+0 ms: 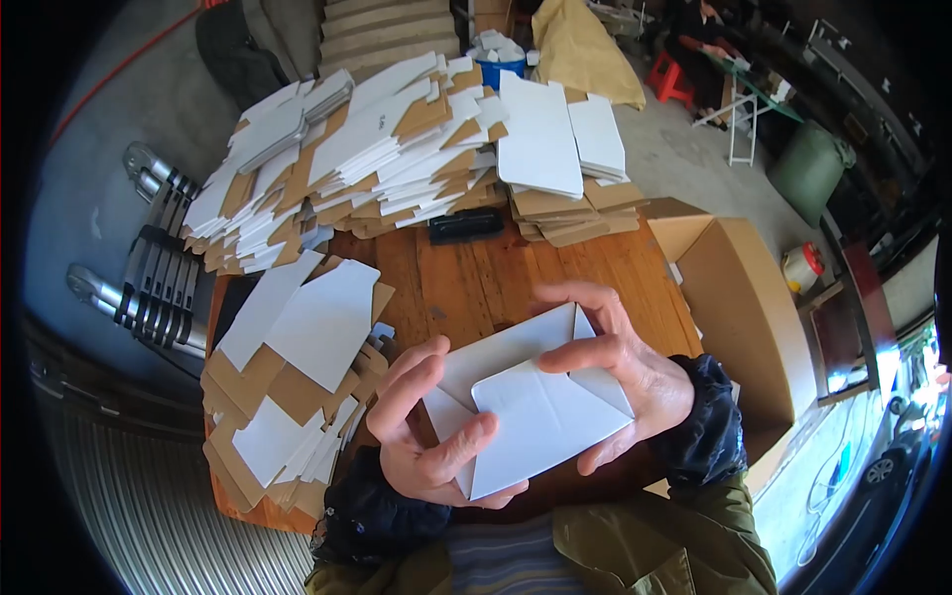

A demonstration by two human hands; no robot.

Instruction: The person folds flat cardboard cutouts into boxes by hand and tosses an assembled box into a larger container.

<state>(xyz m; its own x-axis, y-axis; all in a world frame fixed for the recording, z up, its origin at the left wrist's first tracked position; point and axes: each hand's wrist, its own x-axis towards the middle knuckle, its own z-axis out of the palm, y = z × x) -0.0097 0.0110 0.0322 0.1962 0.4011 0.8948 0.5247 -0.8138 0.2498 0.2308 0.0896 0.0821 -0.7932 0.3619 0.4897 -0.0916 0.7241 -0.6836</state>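
Note:
Held between both hands over the near edge of the table is a small white cardboard box point(550, 421), partly folded, with its flaps overlapping on the upper face. My left hand point(426, 441) grips its left end, the thumb pressing on the white face and fingers around the side and underneath. At the right end, my right hand point(625, 372) wraps around the box, its thumb or a finger lying across the flap near the top. The underside of the box is hidden.
Stacks of flat white and brown cardboard blanks point(367, 139) cover the back of the wooden table point(416, 283). More blanks point(317, 327) lie at the left. A large open carton point(744, 307) stands at the right. A black object point(466, 225) lies mid-table. Another person point(704, 35) sits far back.

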